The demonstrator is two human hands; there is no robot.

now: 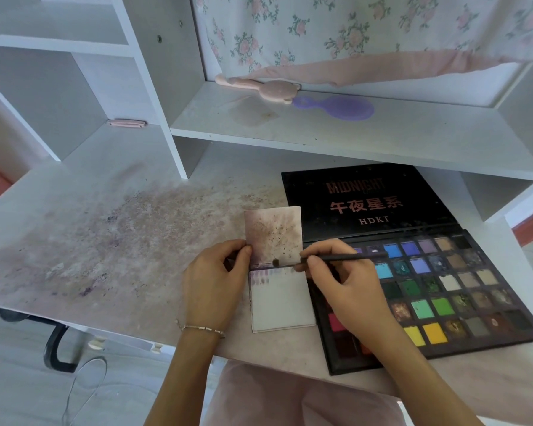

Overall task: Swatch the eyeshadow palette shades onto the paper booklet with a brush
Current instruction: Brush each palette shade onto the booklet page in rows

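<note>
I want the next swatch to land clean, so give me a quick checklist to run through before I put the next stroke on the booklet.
1. Booklet held steady: ok, the left hand pinches its left edge near the fold.
2. Brush secure: ok, the right hand holds it in a pen-like grip.
3. Brush tip placement: ok, it sits at the fold, above the row of swatches.
4. Blank space on the lower page: ok, most of it is unmarked.
5. Palette open and close by: ok, beside the booklet, partly under the right hand.
6. Colour loaded on the tip: cannot tell.
</note>
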